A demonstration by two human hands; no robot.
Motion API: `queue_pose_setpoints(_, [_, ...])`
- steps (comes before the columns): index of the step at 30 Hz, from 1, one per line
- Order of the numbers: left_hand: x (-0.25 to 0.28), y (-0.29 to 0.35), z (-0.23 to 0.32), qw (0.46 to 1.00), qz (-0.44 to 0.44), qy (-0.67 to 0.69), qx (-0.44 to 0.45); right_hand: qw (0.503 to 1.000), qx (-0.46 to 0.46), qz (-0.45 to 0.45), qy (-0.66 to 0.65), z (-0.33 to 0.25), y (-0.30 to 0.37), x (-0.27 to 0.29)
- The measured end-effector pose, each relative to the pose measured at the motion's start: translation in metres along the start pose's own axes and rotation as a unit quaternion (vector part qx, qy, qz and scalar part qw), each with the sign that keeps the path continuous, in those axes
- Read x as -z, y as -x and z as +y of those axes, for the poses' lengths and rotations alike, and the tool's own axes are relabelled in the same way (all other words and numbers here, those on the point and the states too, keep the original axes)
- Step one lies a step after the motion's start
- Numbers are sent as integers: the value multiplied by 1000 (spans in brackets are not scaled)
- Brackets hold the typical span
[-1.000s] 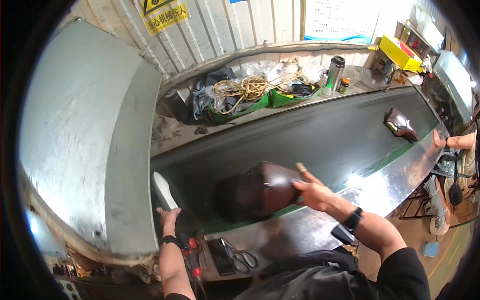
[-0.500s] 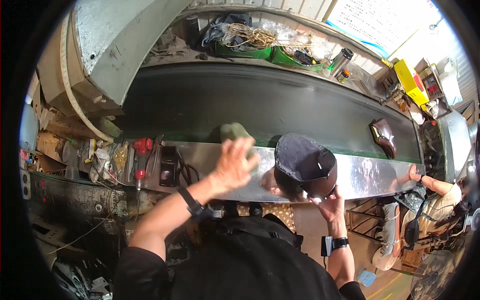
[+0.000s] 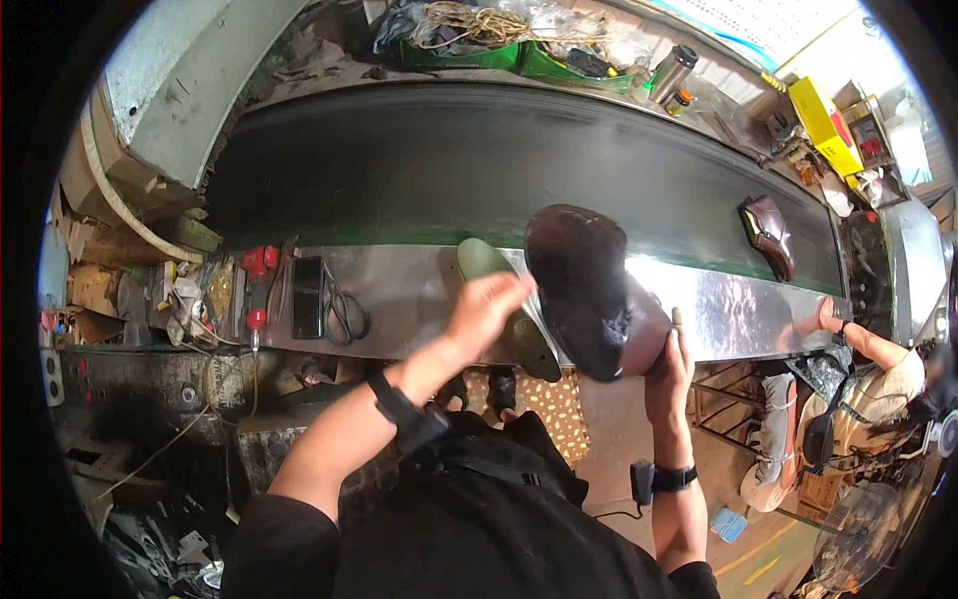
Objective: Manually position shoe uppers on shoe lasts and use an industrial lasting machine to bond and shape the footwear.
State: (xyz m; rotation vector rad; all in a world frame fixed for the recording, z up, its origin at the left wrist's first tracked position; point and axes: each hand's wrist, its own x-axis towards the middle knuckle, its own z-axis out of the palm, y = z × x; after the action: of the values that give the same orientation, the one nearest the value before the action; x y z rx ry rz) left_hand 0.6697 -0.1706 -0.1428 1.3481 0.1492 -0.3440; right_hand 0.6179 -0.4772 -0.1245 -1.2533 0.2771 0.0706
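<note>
Long dark conveyor belt (image 3: 479, 170), green-edged, curved across the far side; bounded at the near edge by a polished steel desk (image 3: 738, 309) serving as work ledge.

Dark brown leather shoe upper on its last (image 3: 589, 290), raised over the near edge of the desk, right of centre; opening turned toward the wearer, probably for access to the inside or the sole side. Heel end seated against the right hand (image 3: 667, 374), fingers curled up around it from below the near edge, a small pale stick-like item (image 3: 678, 317) pinched at the fingertips, kind not clear. Held, not resting on the desk.

Left hand (image 3: 487, 311), just left of the shoe, fingers bent and closed over a grey-green flat insole-shaped piece (image 3: 499, 299) lying on the desk and overhanging its near edge; apparently pressed or steadied there within reach of the shoe.

Second dark brown shoe (image 3: 766, 235), on the belt toward the right end, well apart from both hands.

Black flat rectangular device (image 3: 306, 297) and black-handled scissors (image 3: 344, 311), on the left part of the desk, parked clear of the work.

Red-handled tool (image 3: 258, 290), at the left end of the desk.

Another person's hand (image 3: 826, 317), at the right end of the desk.
</note>
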Motion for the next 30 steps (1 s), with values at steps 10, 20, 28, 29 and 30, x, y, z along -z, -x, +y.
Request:
queue_pose_setpoints(10, [60,-10,32,904,-122,406,54,758,432,-194,447,17,56,-36])
queue_pose_setpoints(20, [-26,78,77,954,-73,286,53,862,357,-184,310,-16,47,-41])
queue_pose_setpoints(28, [-39,102,99,986,-18,159,-43,797,451,-97,391,-70,51,-81])
queue_pose_setpoints(29, [-39,104,100,988,-37,142,-48,797,452,-92,390,-74,46,-87])
queue_pose_setpoints(30, [-40,106,101,988,-40,140,-47,812,437,-145,358,-77,42,-91])
